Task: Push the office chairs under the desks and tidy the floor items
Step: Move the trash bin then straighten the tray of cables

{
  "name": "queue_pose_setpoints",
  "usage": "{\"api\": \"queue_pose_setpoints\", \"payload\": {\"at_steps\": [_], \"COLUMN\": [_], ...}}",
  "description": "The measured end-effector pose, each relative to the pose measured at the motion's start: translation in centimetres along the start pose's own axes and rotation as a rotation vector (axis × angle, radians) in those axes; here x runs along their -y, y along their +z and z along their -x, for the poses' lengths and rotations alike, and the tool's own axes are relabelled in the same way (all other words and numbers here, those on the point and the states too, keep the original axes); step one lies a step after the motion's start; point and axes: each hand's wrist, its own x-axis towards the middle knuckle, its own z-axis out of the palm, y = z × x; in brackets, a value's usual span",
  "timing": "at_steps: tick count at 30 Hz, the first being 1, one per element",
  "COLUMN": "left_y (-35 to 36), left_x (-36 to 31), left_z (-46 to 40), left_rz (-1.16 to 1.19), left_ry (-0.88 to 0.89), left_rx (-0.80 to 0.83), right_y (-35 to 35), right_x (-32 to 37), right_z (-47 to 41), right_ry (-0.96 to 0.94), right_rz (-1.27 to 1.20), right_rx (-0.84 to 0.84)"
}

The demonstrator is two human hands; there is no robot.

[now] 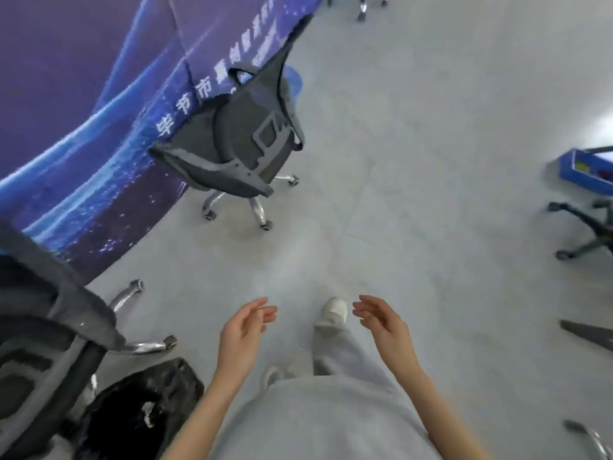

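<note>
My left hand point(243, 333) and right hand point(381, 322) hang spread and relaxed above the floor point(414, 194), touching nothing, chair point(238, 141) well apart.

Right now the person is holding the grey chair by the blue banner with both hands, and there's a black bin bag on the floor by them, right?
Not quite. The head view shows the left hand and right hand open and holding nothing; the grey chair by the blue banner stands untouched ahead. The black bin bag is on the floor beside them.

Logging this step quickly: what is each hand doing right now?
Left hand: open, fingers relaxed, holding nothing.
Right hand: open, fingers relaxed, holding nothing.
</note>
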Motion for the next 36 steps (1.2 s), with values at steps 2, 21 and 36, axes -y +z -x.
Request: {"api": "queue_pose_setpoints", "payload": {"at_steps": [2,21,36], "left_y": [3.5,35.3,71.4], "left_x": [-2.2,-15.8,-38.1], "left_z": [-2.8,-25.1,-52.3], "left_rz": [-0.073,-0.326,-0.436], "left_ry": [0.031,0.048,0.254], "left_rx": [0.122,0.403,0.741], "right_y": [-2.5,-31.0,-49.4], "right_x": [-1.4,4.4,6.6], "right_z": [0.0,-27.8,-50.7], "right_ry": [0.057,0.069,0.307], "right_rz": [-0.095,-0.291,-0.436], "right_rx": [-0.118,-0.455,-0.739]}}
